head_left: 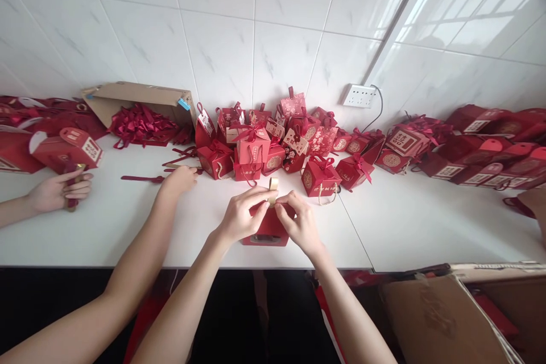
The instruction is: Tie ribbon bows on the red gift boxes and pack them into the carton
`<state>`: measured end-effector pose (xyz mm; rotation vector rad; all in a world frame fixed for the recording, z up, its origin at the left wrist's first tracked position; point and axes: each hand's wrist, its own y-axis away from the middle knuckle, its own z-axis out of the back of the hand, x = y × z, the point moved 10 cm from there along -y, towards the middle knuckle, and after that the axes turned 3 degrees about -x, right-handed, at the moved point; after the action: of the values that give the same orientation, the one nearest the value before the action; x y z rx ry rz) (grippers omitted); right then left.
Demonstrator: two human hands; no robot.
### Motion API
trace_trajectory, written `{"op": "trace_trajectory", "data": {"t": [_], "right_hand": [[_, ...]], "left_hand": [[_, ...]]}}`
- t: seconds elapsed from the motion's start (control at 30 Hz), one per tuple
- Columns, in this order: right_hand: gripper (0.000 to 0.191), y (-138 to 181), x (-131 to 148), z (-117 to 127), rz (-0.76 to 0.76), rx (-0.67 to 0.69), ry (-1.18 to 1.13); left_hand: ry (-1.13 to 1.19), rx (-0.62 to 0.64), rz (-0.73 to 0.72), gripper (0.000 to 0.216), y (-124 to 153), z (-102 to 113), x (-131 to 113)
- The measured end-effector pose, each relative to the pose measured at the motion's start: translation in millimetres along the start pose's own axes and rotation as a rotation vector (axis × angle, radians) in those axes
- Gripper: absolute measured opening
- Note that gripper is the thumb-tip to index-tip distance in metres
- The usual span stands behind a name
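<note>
A red gift box (273, 220) with a dark window-like opening on its near side stands in front of me near the table's edge. Above its top, my left hand (242, 211) pinches a shiny gold ribbon-like strip (273, 183), which curls up into a loop. My right hand (302, 223) has thumb and forefinger pressed together at the strip's lower right, over the box; what lies between those fingertips is too small to make out. The top of the box is partly hidden by both hands.
Finished-looking red boxes with bows (251, 151) crowd the table behind. A carton (140, 92) of dark red ribbons stands back left. Another person's hands (181, 179) work at left; a further hand (533, 202) shows far right. An open carton (430, 318) stands below right.
</note>
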<state>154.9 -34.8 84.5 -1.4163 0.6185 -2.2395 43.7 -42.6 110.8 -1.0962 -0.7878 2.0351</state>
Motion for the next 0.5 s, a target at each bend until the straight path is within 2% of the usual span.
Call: {"op": "trace_trajectory", "data": {"t": [0.17,0.27,0.4,0.43,0.5], "right_hand": [[0.013,-2.1,-7.6,-3.7,-0.054,0.004,-0.059],[0.008,6.3,-14.8,-3.8,-0.055,-0.032,-0.096],[0.058,30.3,-42.8,-7.1,-0.166,-0.063,-0.319],[0.059,36.4,-51.2,-9.7,-0.210,-0.052,-0.379],[0.045,46.0,-64.2,-12.4,-0.287,-0.032,-0.463]], "left_hand": [[-0.034,-0.015,0.000,0.026,1.6,-0.1,0.8],[-0.016,0.021,0.057,0.031,1.4,-1.9,6.6],[0.135,0.053,0.208,0.063,6.7,1.8,26.7],[0.208,0.029,0.239,0.071,11.1,5.2,32.8],[0.345,-0.033,0.305,0.080,25.9,10.5,46.7]]}}
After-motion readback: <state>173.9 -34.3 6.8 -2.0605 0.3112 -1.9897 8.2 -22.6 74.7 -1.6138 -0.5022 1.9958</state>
